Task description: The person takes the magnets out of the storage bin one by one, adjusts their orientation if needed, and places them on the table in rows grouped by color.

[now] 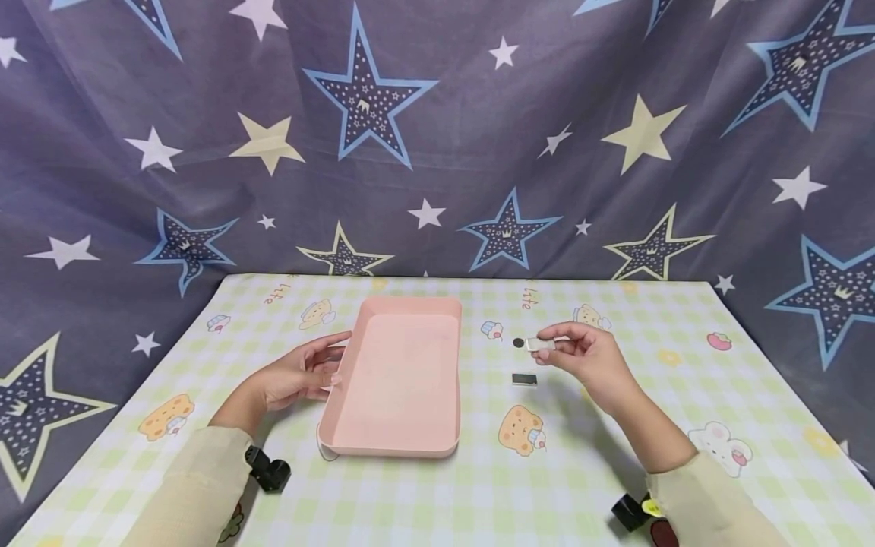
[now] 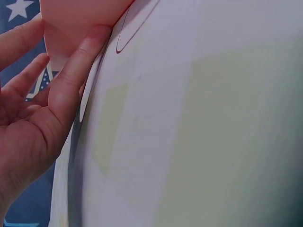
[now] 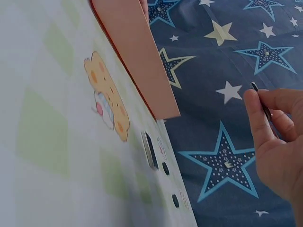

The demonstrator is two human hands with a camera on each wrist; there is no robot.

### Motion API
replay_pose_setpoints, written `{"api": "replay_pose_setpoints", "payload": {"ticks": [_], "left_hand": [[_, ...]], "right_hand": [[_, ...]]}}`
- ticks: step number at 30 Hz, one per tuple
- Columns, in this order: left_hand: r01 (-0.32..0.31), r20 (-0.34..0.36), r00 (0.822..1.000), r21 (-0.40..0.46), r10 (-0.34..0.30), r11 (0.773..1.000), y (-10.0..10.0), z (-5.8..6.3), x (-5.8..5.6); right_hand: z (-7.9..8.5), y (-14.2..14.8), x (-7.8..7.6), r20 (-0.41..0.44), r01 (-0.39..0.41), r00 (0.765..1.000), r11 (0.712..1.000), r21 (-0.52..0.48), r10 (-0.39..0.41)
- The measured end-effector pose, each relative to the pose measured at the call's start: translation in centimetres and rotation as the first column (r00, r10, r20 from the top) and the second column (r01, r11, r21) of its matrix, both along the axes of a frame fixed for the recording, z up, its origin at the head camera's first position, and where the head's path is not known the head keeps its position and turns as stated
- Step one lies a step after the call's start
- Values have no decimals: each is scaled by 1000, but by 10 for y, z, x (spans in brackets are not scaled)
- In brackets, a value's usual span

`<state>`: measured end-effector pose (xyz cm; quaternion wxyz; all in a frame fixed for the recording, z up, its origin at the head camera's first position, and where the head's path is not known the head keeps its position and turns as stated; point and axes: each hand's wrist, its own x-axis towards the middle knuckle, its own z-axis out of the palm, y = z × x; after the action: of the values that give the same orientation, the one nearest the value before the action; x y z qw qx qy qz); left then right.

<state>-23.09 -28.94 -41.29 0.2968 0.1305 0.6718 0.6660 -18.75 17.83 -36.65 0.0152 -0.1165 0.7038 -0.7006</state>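
Note:
A pink rectangular tray [image 1: 403, 380] lies on the table. Beside its left wall is my left hand [image 1: 301, 372]; in the left wrist view the thumb and extended fingertips touch the tray's outer side. My right hand [image 1: 584, 357] pinches a small flat silver-white rectangular piece [image 1: 540, 344] between thumb and fingers, raised above the table. Edge-on in the right wrist view, this piece [image 3: 254, 87] looks thin and dark; its kind cannot be told. Below that hand lies a small dark rectangular block [image 1: 524, 379] with a silvery edge. A black disc [image 1: 518, 343] appears left of the pinched piece.
A pale green checked cloth with printed cartoons covers the table [image 1: 478, 501]. In the right wrist view, one black disc [image 3: 165, 168] and another black disc [image 3: 175, 201] lie near the block. Behind the table hangs a dark star-patterned curtain [image 1: 437, 175]. A thin loop [image 1: 326, 454] shows by the tray's near left corner.

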Motion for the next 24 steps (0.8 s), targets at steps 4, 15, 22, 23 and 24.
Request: {"api": "replay_pose_setpoints", "payload": {"ticks": [4, 15, 22, 23, 24], "left_hand": [[2, -4, 1000, -3, -2, 1000, 0, 0, 0], [6, 1, 1000, -8, -6, 1000, 2, 3, 0], [9, -5, 1000, -12, -9, 1000, 2, 3, 0], [6, -4, 1000, -15, -6, 1000, 1, 3, 0], [6, -6, 1000, -17, -6, 1000, 1, 3, 0]], "right_hand": [[-1, 8, 2, -18, 28, 999, 1000, 2, -28], [-10, 27, 4, -41, 56, 998, 984, 169, -50], [-19, 40, 2, -58, 90, 995, 950, 301, -75], [-20, 42, 1, -56, 90, 996, 946, 312, -76], [-21, 44, 0, -50, 87, 996, 942, 325, -75]]}}
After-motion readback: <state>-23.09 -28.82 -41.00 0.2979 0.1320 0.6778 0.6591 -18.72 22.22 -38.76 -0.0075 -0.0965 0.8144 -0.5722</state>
